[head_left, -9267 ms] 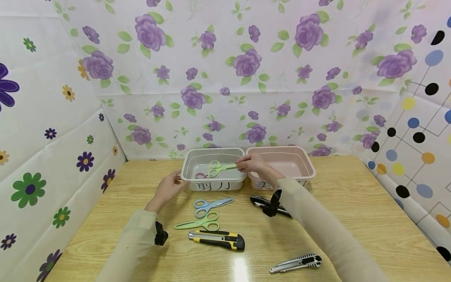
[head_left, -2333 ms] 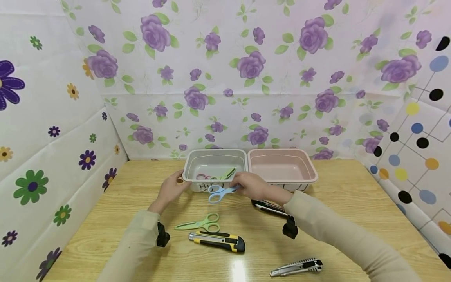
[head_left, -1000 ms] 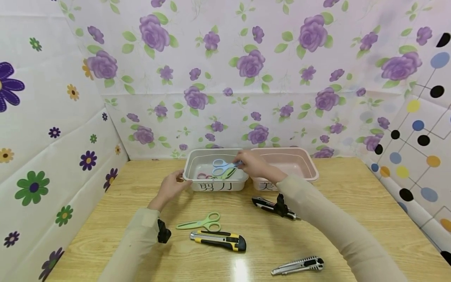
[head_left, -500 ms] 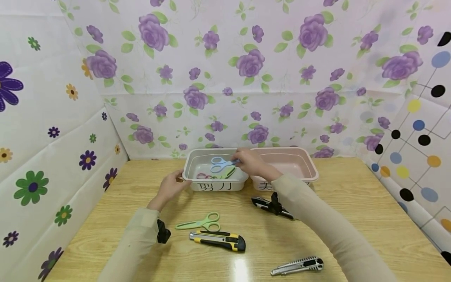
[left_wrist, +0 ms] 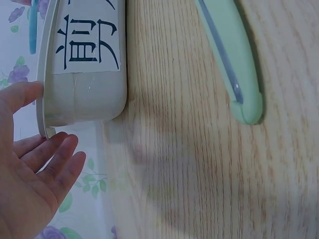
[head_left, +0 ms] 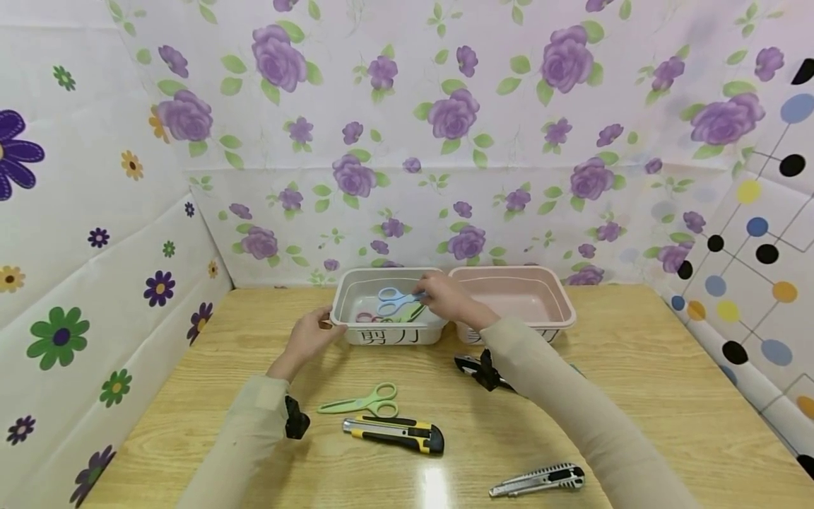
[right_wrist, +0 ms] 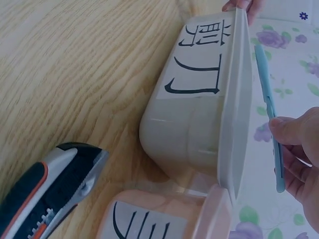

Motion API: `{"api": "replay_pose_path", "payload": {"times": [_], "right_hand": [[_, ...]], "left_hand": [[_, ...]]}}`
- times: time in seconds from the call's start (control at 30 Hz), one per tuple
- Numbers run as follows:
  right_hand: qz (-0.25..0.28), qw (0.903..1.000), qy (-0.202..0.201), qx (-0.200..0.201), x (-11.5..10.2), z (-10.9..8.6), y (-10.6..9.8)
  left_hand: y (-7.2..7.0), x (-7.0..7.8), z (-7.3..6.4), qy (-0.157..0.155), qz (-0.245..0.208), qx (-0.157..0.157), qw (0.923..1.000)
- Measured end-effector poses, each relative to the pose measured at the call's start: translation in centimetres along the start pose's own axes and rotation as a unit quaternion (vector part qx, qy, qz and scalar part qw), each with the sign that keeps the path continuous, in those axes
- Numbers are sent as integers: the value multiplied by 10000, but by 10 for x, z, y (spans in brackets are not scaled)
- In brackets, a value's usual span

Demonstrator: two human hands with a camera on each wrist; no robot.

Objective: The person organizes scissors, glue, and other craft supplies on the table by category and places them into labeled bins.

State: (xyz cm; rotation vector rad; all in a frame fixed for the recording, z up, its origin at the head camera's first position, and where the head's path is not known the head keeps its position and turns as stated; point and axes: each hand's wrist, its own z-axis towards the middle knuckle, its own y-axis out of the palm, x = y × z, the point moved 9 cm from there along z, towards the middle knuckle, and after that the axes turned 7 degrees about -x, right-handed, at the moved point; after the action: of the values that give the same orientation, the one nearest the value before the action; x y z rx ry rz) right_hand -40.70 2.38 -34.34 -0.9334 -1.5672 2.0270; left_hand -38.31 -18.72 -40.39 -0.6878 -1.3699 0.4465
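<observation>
Only the head view looks down into the gray bin (head_left: 434, 335), where green-bladed scissors (head_left: 412, 313) and a pink handle (head_left: 364, 317) lie below the right hand (head_left: 448, 295). The right wrist view shows what the head view cannot: the blue scissors (right_wrist: 265, 79) are edge-on above the bin's rim, pinched between that hand's thumb and fingers. From the left wrist, the left hand (left_wrist: 30, 184) grips the rim's corner, thumb on top, fingers loosely bent underneath.

A black knife (right_wrist: 55, 189) near the right wrist, partly covered in the head view, shows red trim up close. The pink bin (head_left: 548, 283) stands to the right hand's right.

The blue scissors are pale blue and slim, both rings toward the left hand, the blade end hidden in the right. On the tabletop (head_left: 254, 452), green scissors (head_left: 365, 404) and a yellow-black cutter (head_left: 397, 434) lie between the forearms.
</observation>
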Motion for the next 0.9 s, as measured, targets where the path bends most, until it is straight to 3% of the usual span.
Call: {"api": "replay_pose_path", "payload": {"times": [0.3,0.9], "right_hand": [[-134,9998,-55,95,2,1,6],[197,9994,-165,243,2,8,27]], "left_hand": [[-1,1,0,24,40,45,10000],[0,-3,1,-36,-77,56,9999]]}}
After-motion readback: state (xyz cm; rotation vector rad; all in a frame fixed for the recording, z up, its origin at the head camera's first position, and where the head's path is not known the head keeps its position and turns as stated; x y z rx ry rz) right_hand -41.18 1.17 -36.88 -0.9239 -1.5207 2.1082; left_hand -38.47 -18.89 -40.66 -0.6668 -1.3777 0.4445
